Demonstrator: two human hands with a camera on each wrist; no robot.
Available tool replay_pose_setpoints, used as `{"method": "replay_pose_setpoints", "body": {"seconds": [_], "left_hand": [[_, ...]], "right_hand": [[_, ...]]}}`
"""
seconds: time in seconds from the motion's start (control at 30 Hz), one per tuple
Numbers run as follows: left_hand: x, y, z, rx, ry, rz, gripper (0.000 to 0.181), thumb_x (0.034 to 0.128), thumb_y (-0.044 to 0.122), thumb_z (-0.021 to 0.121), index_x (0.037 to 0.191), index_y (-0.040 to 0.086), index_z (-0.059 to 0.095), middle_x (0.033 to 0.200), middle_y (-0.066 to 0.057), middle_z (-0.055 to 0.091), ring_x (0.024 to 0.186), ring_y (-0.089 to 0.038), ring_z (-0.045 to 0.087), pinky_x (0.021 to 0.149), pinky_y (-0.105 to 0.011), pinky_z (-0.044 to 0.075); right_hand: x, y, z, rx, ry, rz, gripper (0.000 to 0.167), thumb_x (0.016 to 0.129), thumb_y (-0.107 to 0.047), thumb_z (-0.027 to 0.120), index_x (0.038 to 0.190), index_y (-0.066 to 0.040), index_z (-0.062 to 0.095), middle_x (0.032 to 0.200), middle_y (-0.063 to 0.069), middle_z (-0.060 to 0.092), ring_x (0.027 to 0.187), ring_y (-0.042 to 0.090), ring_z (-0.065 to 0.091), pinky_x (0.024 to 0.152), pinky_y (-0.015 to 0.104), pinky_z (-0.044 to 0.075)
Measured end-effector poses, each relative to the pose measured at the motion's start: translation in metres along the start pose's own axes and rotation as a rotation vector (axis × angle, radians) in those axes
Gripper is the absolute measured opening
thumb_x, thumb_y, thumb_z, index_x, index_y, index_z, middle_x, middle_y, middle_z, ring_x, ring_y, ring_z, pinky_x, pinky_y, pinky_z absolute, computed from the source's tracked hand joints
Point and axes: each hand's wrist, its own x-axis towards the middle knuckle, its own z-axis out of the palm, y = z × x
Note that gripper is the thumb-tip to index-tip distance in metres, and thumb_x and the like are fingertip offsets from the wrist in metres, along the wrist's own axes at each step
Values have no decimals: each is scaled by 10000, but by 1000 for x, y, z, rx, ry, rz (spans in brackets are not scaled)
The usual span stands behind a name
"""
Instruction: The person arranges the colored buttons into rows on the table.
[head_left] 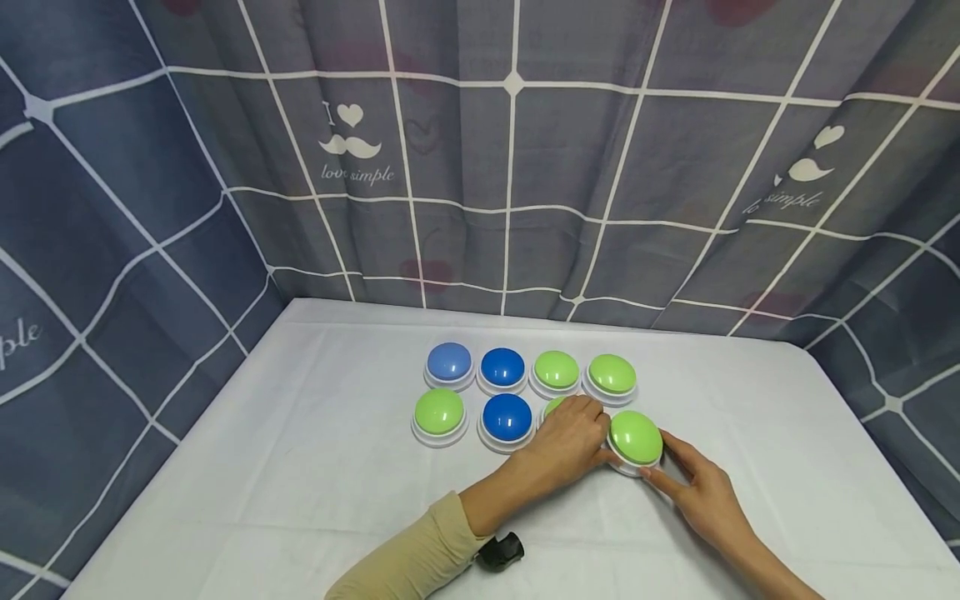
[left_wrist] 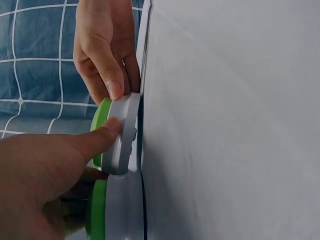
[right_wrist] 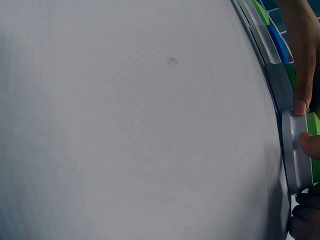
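A round green push button point(head_left: 636, 437) with a white base is at the right end of the front row. My left hand point(head_left: 566, 442) holds its left side, and the thumb lies against the white rim in the left wrist view. From the right, my right hand point(head_left: 705, 496) grips the same base between thumb and fingers. Partly hidden under my left hand is another green button point(head_left: 553, 406). Further left in this row stand a dark blue button point(head_left: 507, 418) and a green button point(head_left: 439, 412).
Behind is a second row: a lighter blue button point(head_left: 449, 362), a dark blue one point(head_left: 502, 367), and two green ones point(head_left: 556, 370). A small black object point(head_left: 501, 552) lies by my left sleeve. A grey checked curtain point(head_left: 450, 167) surrounds the white table point(head_left: 300, 467).
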Motion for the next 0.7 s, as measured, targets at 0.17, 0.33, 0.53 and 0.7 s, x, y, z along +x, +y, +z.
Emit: {"method": "replay_pose_setpoints", "body": {"seconds": [0.17,0.33,0.53,0.7], "left_hand": [[1,2,2,-8,-15,-28,474,840,607,692,1004,163,718,986,47,623,1023,-108,560,969,-254,412],[4,2,4,-22,-22,-40,463,835,608,693,976,168,724,965,51,637,1004,-107,570,949,-246,418],[6,1,6,-34,-47,-58,432,831,588,704,954,176,738,962,53,643,993,-110,563,924,-247,423],[7,1,8,-32,-49,-69,429,831,582,709,970,178,742,974,49,640,998,-115,557,911,-251,423]], "right_hand": [[0,0,0,-4,13,-5,686,890,-295,757,1413,49,477,1402,299,484,1296,493,435,1027,599,362],[2,0,-1,-6,24,-28,659,891,-271,758,1405,45,491,1390,296,498,1289,496,442,1012,607,361],[7,3,2,-14,52,-84,629,881,-224,767,1389,43,508,1368,291,522,1274,502,455,985,610,369],[10,5,3,-20,69,-110,624,871,-205,776,1380,43,515,1359,290,529,1268,509,457,982,624,370]]}}
